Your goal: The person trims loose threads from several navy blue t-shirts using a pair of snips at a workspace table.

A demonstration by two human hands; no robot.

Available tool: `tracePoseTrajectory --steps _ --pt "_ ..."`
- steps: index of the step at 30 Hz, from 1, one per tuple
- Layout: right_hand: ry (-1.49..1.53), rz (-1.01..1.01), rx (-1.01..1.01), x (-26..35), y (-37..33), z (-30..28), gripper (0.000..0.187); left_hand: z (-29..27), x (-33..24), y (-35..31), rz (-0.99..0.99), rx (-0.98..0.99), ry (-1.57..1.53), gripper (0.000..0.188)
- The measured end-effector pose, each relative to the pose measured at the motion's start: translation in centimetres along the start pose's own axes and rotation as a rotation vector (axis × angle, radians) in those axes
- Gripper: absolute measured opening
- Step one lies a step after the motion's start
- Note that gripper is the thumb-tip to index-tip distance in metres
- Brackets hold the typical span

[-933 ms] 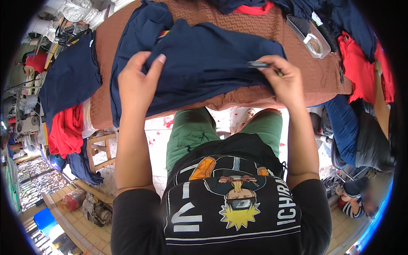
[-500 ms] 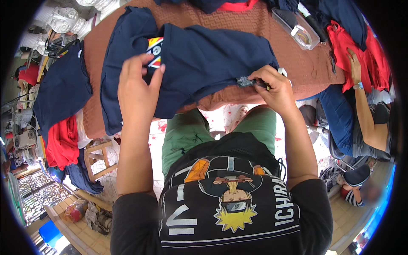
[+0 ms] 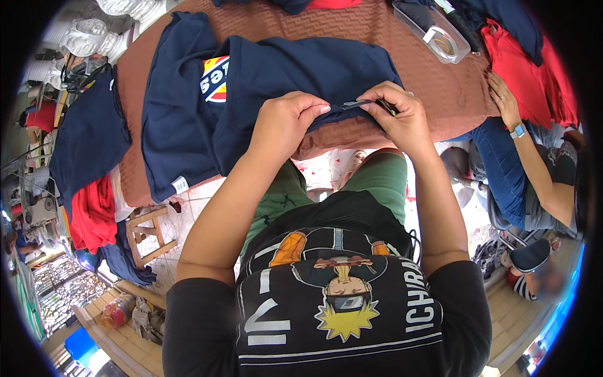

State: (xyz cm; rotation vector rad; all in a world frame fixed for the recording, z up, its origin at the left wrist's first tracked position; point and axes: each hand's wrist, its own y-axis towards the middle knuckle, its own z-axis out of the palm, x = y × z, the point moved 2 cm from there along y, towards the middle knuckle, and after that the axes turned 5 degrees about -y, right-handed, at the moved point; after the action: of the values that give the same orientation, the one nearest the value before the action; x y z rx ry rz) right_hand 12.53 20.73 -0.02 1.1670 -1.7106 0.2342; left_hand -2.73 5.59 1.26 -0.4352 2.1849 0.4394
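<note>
A navy garment [image 3: 295,66] with a white, red and yellow printed patch [image 3: 215,80] lies across the table in front of me. My left hand [image 3: 286,122] is closed, thumb and fingers pinching the garment's near edge. Just to its right, my right hand [image 3: 400,116] pinches a small dark label [image 3: 355,104] at that edge. A thin black and yellow tool [image 3: 385,107] sticks out between the right hand's fingers; most of it is hidden, so its kind is unclear. A small white tag [image 3: 180,185] shows at the garment's lower left corner.
A brown patterned cloth [image 3: 449,119] covers the table. At the back right stands a clear plastic box [image 3: 440,38] with a tape roll inside. Red garments [image 3: 518,81] lie beside it, near another person's hand [image 3: 504,97]. More navy cloth [image 3: 91,138] hangs at the left, above a wooden stool [image 3: 151,235].
My left hand has moved right and down from the printed patch to the garment's edge and closed on it. The garment has shifted slightly left. The other person's hand has moved onto the table edge.
</note>
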Motion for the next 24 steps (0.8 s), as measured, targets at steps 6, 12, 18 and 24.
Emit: tracePoseTrajectory --steps 6,12,18,24 --pt "-0.002 -0.021 0.094 -0.1 0.0 -0.4 0.016 -0.6 0.1 0.5 -0.263 0.056 -0.232 0.017" --pt "-0.155 -0.024 0.263 0.9 -0.3 -0.7 0.018 -0.4 -0.6 0.9 -0.297 0.039 -0.450 0.018" --pt "-0.059 -0.009 0.285 3.4 1.8 -2.2 0.022 -0.2 -0.3 0.7 -0.235 0.067 -0.360 0.018" --pt "-0.069 -0.056 0.350 3.9 3.9 -1.5 0.021 -0.4 -1.2 0.8 -0.207 0.031 -0.280 0.018"
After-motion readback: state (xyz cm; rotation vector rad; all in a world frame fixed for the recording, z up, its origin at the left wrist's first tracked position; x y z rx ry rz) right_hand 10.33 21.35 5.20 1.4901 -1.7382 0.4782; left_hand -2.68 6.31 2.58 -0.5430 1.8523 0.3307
